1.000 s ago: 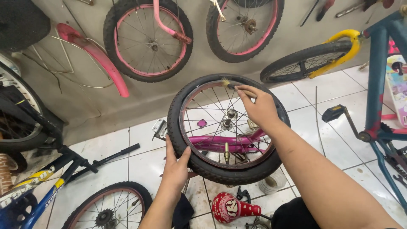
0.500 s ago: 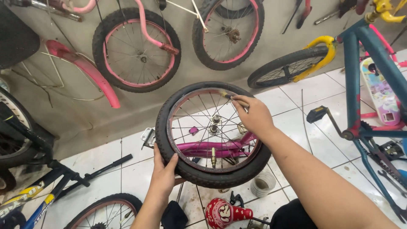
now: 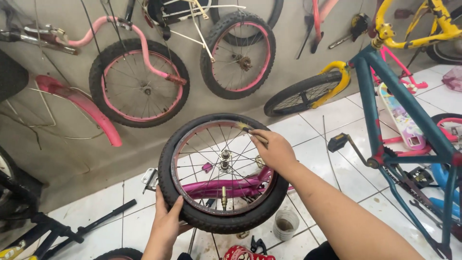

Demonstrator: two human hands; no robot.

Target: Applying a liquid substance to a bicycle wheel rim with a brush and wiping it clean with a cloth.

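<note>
- My left hand (image 3: 166, 226) has its grip clenched on the near-left edge of the small bicycle wheel (image 3: 224, 173), thumb lying across the black tyre and fingers hidden behind it.
- My right hand (image 3: 275, 150) sits at the far-right of the rim, fingers curled tight and pinching a thin tool (image 3: 248, 130); its tip touches the inside of the rim, just under the tyre.
- I hold the wheel upright in the air over the white tiled floor (image 3: 337, 159), its spokes and hub facing me, with a brass valve stem (image 3: 224, 197) standing up from the near side of the rim.
- A magenta bicycle frame (image 3: 226, 187) lies on the floor behind the spokes.
- A small grey cup (image 3: 285, 225) stands on the floor just near-right of the wheel.
</note>
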